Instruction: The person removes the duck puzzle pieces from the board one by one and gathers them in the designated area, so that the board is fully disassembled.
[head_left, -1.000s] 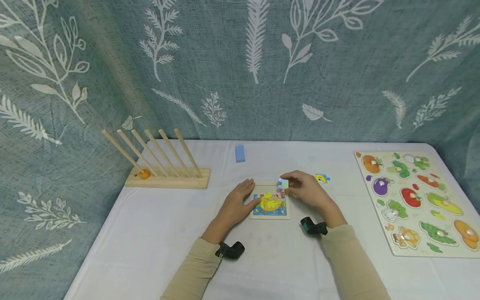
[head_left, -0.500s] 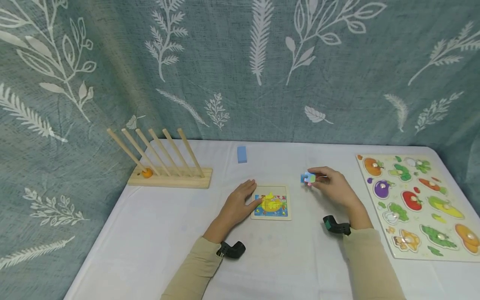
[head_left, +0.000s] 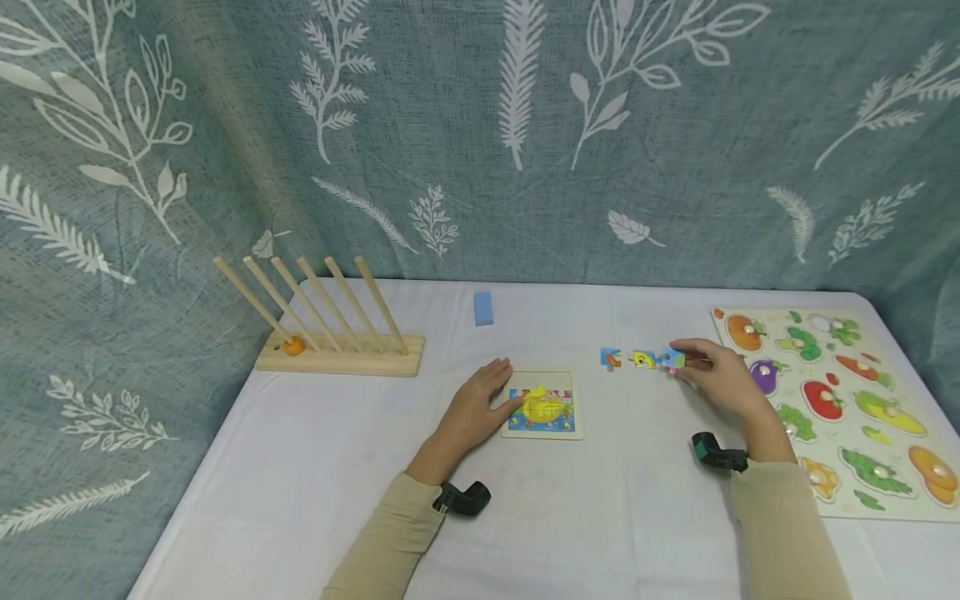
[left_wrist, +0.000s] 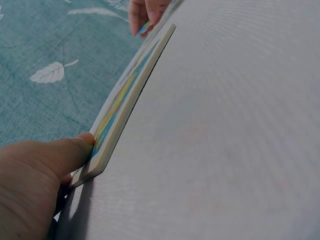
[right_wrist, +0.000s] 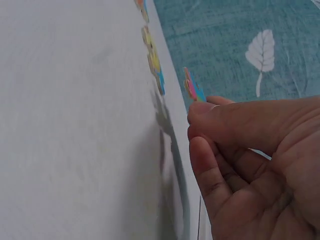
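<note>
My left hand (head_left: 472, 406) rests at the left side of a small wooden jigsaw puzzle (head_left: 542, 434) showing a yellow duck, its thumb (left_wrist: 80, 147) on the tray's face. Part of the tray's upper area is bare wood. To the right, my right hand (head_left: 726, 382) pinches a blue and pink jigsaw piece (right_wrist: 194, 89) between thumb and fingers, held above the cloth in the right wrist view. Two loose pieces lie left of that hand: a yellow one with an eye (head_left: 642, 359) and a blue and brown one (head_left: 611, 358).
A wooden stand with upright pegs (head_left: 337, 360) and an orange bead (head_left: 294, 345) is at the back left. A blue block (head_left: 483, 308) lies at the back. On the right is a vegetable peg board (head_left: 772, 329), partly under my right forearm. A curtain (head_left: 450, 125) hangs behind.
My right hand has carried the jigsaw piece from above the tray to the right, past the loose pieces, which now show. My left hand has stayed on the puzzle.
</note>
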